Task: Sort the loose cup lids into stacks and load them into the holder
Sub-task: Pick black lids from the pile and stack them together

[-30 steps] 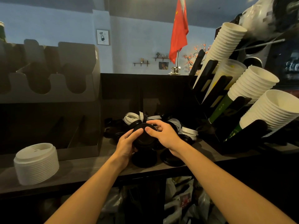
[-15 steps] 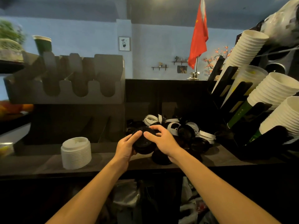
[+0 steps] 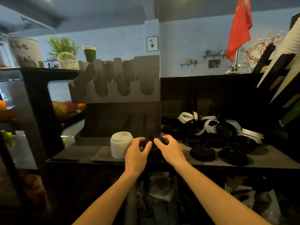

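Centrally, gripped a stack of black lids (image 3: 153,151) between both hands at the front of the counter (image 3: 90,155). Curled the left hand (image 3: 136,151) round the left side of the stack, thumb laid across its near face. Curled the right hand (image 3: 168,150) round the right side, fingertips hooked over the top rim. Held the stack low over the counter; could not tell whether its base touched the surface. Positioned it just beside a stack of white lids (image 3: 121,145), standing upright on the counter to the left, near the left hand.

Observed the holder (image 3: 116,88) directly behind both stacks: grey, two-tiered, with U-shaped cut-outs along the upper front panel and slanted dividers in the lower bay. Observed the loose lids (image 3: 211,127) heaped further right on the counter, black and white mixed, apart from the holder. Noted a low black pile (image 3: 202,152) and a second low black pile (image 3: 233,155) side by side in front of the heap.

Recorded a red flag (image 3: 240,26) on a stand at the back ledge, and a slanted cup rack (image 3: 282,75) at the right edge.
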